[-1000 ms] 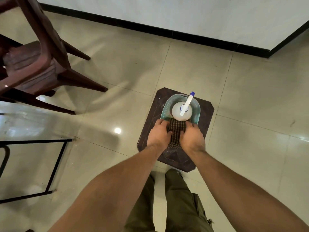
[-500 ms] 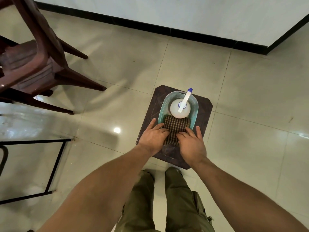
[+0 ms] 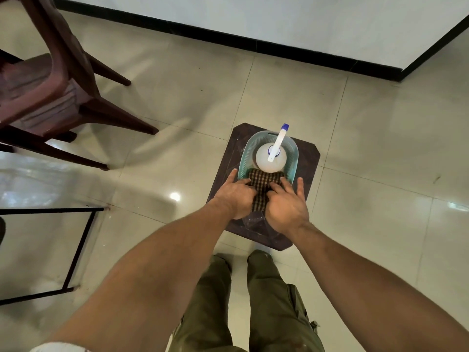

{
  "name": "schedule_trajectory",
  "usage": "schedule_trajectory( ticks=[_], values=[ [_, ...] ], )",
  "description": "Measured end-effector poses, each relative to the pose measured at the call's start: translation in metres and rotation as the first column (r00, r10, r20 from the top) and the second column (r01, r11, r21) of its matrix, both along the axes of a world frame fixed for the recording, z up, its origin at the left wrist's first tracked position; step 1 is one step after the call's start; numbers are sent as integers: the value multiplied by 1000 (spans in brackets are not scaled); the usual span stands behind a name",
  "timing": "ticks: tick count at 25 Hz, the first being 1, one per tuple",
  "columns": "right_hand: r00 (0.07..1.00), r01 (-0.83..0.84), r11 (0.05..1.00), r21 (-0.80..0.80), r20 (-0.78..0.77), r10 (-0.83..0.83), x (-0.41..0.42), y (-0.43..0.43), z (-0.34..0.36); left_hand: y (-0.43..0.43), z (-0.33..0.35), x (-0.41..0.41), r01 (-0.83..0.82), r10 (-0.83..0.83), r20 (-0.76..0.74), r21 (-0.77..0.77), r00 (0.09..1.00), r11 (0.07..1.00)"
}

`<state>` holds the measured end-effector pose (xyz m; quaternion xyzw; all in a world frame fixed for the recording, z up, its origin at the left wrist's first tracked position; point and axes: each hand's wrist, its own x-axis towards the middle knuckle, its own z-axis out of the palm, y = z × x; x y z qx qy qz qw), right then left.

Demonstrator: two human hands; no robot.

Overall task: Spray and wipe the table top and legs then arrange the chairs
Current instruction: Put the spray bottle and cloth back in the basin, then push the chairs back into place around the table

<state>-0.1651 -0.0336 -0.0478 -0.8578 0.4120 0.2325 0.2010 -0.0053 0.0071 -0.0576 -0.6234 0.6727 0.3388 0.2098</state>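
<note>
1. Both hands press flat on a checked cloth (image 3: 264,185): the left hand (image 3: 234,195) at its 9 o'clock edge, the right hand (image 3: 286,203) at 3 o'clock, fingers spread, not clamped.
2. The cloth drapes over the near rim of a teal basket (image 3: 243,154), partly inside it.
3. At the basket's 12 o'clock end stands a white spray bottle (image 3: 264,162), blue-tipped nozzle pointing away.
4. The basket sits on a dark stool (image 3: 308,158).
5. A brown chair (image 3: 50,80) stands at 10 o'clock.
</note>
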Motion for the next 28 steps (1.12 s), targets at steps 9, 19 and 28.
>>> schedule_trajectory(
  ticks=[9, 19, 28],
  values=[
    [998, -11, 999, -39, 61, 13, 29, 48, 52, 71, 72, 0, -308, 301, -77, -112, 951, 945],
    [903, -405, 910, -91, 114, 413, 186, 223, 106, 300, 132, 128, -713, 720, -53, -207, 692, 670],
    [413, -895, 435, -100, 184, 892, 370, 533, 138, 637, 152, 205, -966, 998, -55, -258, -12, -26]
  ],
)
